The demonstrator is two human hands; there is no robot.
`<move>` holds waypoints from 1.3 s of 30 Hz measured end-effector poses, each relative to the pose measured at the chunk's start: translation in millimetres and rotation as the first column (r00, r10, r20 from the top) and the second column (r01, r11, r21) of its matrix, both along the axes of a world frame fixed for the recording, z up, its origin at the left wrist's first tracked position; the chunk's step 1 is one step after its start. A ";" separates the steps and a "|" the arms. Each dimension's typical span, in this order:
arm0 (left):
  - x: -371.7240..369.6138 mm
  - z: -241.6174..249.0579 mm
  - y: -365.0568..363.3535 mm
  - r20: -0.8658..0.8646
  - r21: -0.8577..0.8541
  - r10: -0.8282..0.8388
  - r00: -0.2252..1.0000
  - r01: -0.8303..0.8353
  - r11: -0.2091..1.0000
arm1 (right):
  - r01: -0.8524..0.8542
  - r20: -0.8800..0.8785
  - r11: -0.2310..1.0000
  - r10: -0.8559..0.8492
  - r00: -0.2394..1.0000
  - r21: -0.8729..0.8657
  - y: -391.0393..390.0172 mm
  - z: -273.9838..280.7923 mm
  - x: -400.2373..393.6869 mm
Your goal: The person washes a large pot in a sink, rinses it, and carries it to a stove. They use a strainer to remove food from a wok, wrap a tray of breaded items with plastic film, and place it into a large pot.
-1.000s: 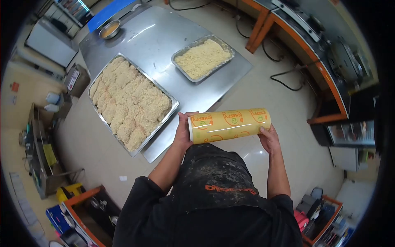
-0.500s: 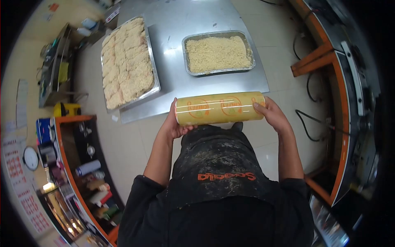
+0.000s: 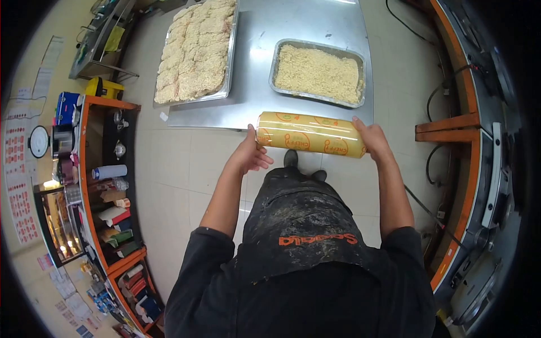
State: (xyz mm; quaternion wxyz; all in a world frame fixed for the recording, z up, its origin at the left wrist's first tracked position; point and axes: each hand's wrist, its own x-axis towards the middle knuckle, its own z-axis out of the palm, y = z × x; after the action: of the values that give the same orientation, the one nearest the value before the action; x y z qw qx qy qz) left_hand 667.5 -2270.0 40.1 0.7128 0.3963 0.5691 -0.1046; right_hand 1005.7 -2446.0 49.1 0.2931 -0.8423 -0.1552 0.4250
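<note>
A thick yellowish roll of cling film with orange printing is held level in front of my apron. My left hand bears on the roll's left end, thumb up, its fingers reaching loosely below the edge. At the other end, my right hand grips the roll with the thumb on top. Just beyond it, a deep metal pan of pale yellow crumbs rests on the steel table. A larger tray of crumb-coated pieces lies to its left.
Orange-edged shelves with bottles, boxes and packets stand at the left. Along the right are orange-framed equipment and black cables. My dark shoes are on the tiled floor by the table's near edge.
The roll has turned so its print shows differently, and now tilts slightly down to the right. My left fingers have spread more. The view has shifted, with table and pans appearing higher and farther right.
</note>
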 end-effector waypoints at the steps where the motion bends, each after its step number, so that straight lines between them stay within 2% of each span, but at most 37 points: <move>1: -3.0 -1.0 -0.8 -0.048 0.310 -0.020 0.999 0.034 0.950 | 0.007 0.022 1.000 -0.007 1.000 -0.004 -1.1 -8.4 -0.3; 2: -3.0 -5.2 -2.7 -0.087 0.587 -0.018 0.996 0.065 0.807 | 0.015 0.060 1.000 -0.015 0.998 -0.007 -2.7 -14.2 5.9; 3: 2.5 -9.5 -5.2 -0.122 0.803 0.000 0.993 0.099 0.588 | 0.046 0.149 0.999 -0.048 0.988 0.019 -2.9 -17.7 4.6; 5: 11.4 31.7 -4.9 -0.146 0.963 -0.242 0.959 0.194 0.189 | 0.143 0.048 0.988 -0.146 0.988 0.063 -4.0 -31.6 9.6; 6: 12.4 54.1 0.0 -0.206 0.978 -0.344 0.916 0.204 -0.042 | 0.196 -0.018 0.977 -0.195 0.981 0.087 -1.5 -34.5 7.6; 7: 19.0 62.3 4.9 -0.132 0.990 -0.407 0.904 0.142 -0.005 | 0.183 -0.064 0.982 -0.179 0.982 0.056 1.1 -23.7 7.9; 10: 23.8 54.0 38.3 -0.242 0.950 -0.605 0.759 0.311 0.011 | 0.214 -0.048 0.977 -0.213 0.976 0.005 6.5 -19.1 7.6; 15: 43.7 57.2 64.1 -0.296 0.929 -0.665 0.686 0.369 -0.032 | 0.236 -0.053 0.972 -0.237 0.970 -0.017 12.6 -7.8 5.6; 18: 56.3 62.7 75.4 -0.498 0.821 -0.728 0.471 0.526 -0.222 | 0.261 -0.085 0.965 -0.263 0.961 -0.037 13.2 -4.3 4.4; 21: 58.6 53.9 77.2 -0.586 0.780 -0.695 0.418 0.525 -0.342 | 0.260 -0.114 0.965 -0.262 0.958 -0.036 14.2 -8.1 9.0; 24: 59.4 48.5 77.4 -0.560 0.816 -0.669 0.489 0.466 -0.342 | 0.214 -0.105 0.972 -0.223 0.969 -0.097 15.4 -14.0 15.1; 25: 59.0 46.3 76.5 -0.475 0.874 -0.676 0.564 0.390 -0.289 | 0.192 -0.095 0.973 -0.204 0.974 -0.127 16.5 -13.8 18.0; 27: 58.8 40.4 76.3 -0.292 0.956 -0.669 0.683 0.215 -0.197 | 0.006 0.110 0.973 0.019 0.994 -0.230 22.0 -12.2 21.2; 28: 57.3 34.9 74.8 -0.253 0.965 -0.678 0.691 0.228 -0.129 | -0.076 0.200 0.954 0.138 0.970 -0.290 25.1 -8.0 20.9; 29: 54.6 28.2 71.9 -0.213 0.969 -0.683 0.699 0.239 -0.058 | -0.105 0.360 0.936 0.231 0.904 -0.336 24.4 -1.3 15.7; 31: 58.0 28.0 73.3 -0.185 0.963 -0.661 0.727 0.269 0.027 | -0.122 0.632 0.897 0.391 0.669 -0.426 44.8 48.9 -17.8; 32: 61.4 30.8 74.2 -0.195 0.955 -0.637 0.746 0.292 0.050 | -0.265 0.641 0.920 0.391 0.660 -0.288 51.6 56.4 -24.4; 34: 70.3 31.1 76.5 -0.186 0.953 -0.597 0.781 0.290 0.083 | -0.519 0.666 0.855 0.382 0.641 0.009 68.2 64.7 -31.8; 36: 79.5 27.6 76.7 -0.148 0.963 -0.570 0.808 0.250 0.104 | -0.751 0.665 0.609 0.454 0.593 0.255 91.6 53.5 -46.7; 38: 83.3 26.8 75.4 -0.086 0.982 -0.563 0.822 0.165 0.092 | -0.801 0.678 0.511 0.471 0.564 0.312 115.3 46.6 -68.2; 39: 81.7 27.1 73.9 -0.058 0.988 -0.557 0.828 0.126 0.084 | -0.826 0.677 0.498 0.514 0.526 0.263 123.9 36.6 -73.0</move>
State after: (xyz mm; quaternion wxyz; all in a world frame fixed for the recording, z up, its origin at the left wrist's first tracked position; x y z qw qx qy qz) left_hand 749.2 -2196.1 67.1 0.3318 0.8887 0.2580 0.1831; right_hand 932.6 -2322.1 85.7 0.2728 -0.6581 -0.6730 0.1989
